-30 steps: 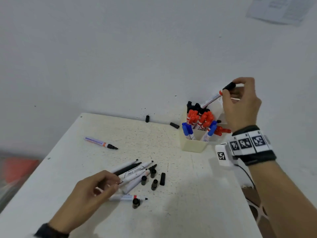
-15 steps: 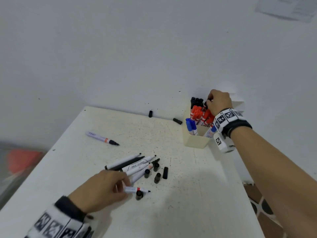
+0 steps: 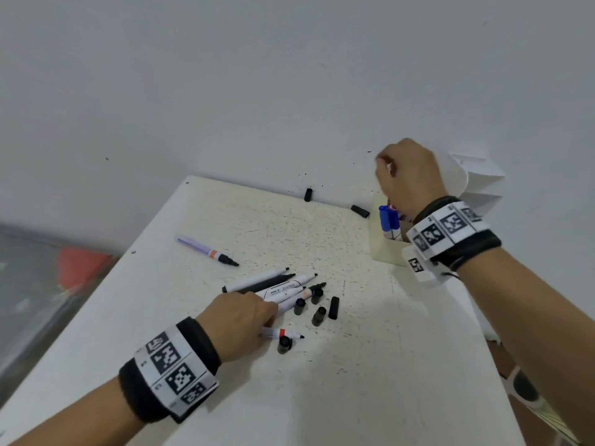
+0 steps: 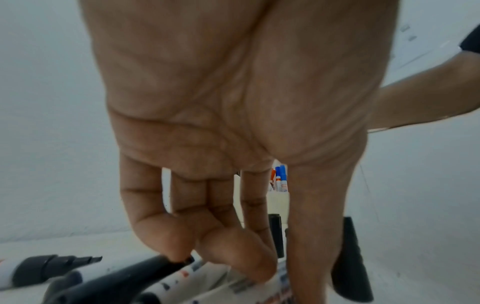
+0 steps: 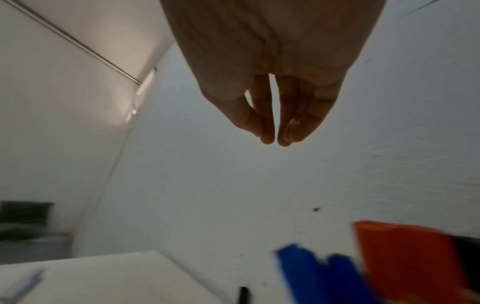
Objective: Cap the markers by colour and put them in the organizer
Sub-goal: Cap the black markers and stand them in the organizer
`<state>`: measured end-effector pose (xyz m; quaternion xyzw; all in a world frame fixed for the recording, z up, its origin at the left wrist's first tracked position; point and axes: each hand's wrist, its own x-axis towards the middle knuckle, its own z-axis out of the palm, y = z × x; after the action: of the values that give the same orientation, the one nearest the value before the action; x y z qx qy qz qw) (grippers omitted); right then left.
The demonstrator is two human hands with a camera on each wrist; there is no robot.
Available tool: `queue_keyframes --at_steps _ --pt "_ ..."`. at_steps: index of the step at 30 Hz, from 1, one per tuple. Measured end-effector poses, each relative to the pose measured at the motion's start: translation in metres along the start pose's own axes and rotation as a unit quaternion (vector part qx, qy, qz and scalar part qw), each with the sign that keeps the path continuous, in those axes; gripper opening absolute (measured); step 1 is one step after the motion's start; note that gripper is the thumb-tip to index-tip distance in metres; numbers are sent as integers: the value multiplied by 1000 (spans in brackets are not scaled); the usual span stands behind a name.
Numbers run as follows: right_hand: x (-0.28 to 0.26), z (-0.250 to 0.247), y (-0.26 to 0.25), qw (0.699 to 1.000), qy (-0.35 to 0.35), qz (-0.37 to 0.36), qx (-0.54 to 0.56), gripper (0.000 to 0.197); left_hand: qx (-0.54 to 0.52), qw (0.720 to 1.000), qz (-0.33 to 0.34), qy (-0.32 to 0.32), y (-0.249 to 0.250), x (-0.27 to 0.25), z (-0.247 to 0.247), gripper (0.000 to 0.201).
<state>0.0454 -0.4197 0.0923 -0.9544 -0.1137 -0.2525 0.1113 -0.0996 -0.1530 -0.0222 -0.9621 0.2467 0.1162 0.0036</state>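
At far right, organizer [image 3: 384, 249] already filled with capped blue markers [image 3: 388, 218] and red ones. Near centre, uncapped markers [image 3: 277, 286] and black caps [image 3: 318, 315] left on worktop [image 3: 354, 381]. Left hand [image 3: 240, 317] fingering markers, grip unclear; right hand [image 3: 409, 175] empty, fingers relaxed.

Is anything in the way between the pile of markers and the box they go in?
Only small things. Loose black caps lie right beside the marker pile, toward the organizer. Past them the table is bare. The right hand hangs over the organizer's top and holds nothing.
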Motion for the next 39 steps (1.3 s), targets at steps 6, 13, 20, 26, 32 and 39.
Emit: queue_keyframes --at_steps 6,13,20,26,32,39 --pt "-4 43 -51 990 -125 20 65 26 -40 998 25 47 -8 -5 2 11" --pt "-1 116 -52 947 -289 138 13 22 -201 973 41 101 -36 -18 -15 10" --pt "7 157 -43 955 -287 78 -19 56 -390 901 -40 185 -68 -40 -21 8" --pt "28 170 -45 952 -299 20 -64 60 -461 852 -120 216 -94 -65 -28 7" --pt "40 181 -47 950 -303 44 -56 33 -373 903 -158 143 -114 -73 -26 13" --pt "39 185 -47 970 -233 59 -22 19 -169 973 -158 7 -135 -69 -9 19"
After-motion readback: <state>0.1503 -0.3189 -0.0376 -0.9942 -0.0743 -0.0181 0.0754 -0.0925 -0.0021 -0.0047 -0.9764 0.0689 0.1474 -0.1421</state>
